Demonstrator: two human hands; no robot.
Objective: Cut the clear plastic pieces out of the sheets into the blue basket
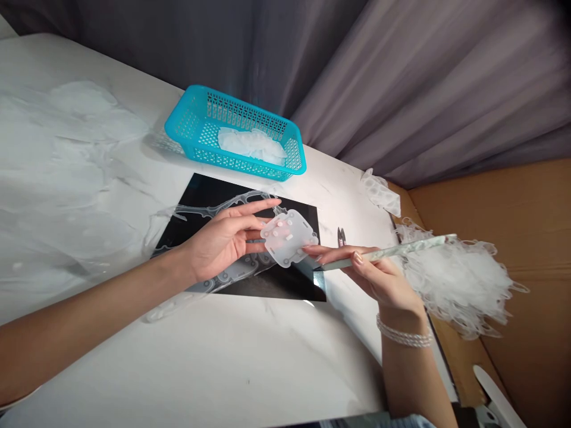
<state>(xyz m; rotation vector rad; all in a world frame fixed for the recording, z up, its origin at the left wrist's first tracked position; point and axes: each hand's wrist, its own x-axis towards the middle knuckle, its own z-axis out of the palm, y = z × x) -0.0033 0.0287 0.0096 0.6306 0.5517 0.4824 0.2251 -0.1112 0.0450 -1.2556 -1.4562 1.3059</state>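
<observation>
My left hand (225, 238) holds a small translucent white silicone pad (288, 238) by its left edge, fingers pinched on it above a black mat (205, 190). My right hand (372, 270) grips a long thin pale strip-like tool (397, 251) whose near end meets the pad's lower right corner; a fingertip also touches the pad there. More clear silicone sheet with cut-out outlines (209, 211) lies on the mat under my left hand.
A turquoise perforated basket (191, 119) with white pads inside stands behind the mat. Small snips (341, 236) lie right of the mat. A heap of white trimmings (455, 279) fills a cardboard box (526, 226) at the table's right edge. Clear sheets (66, 166) cover the left.
</observation>
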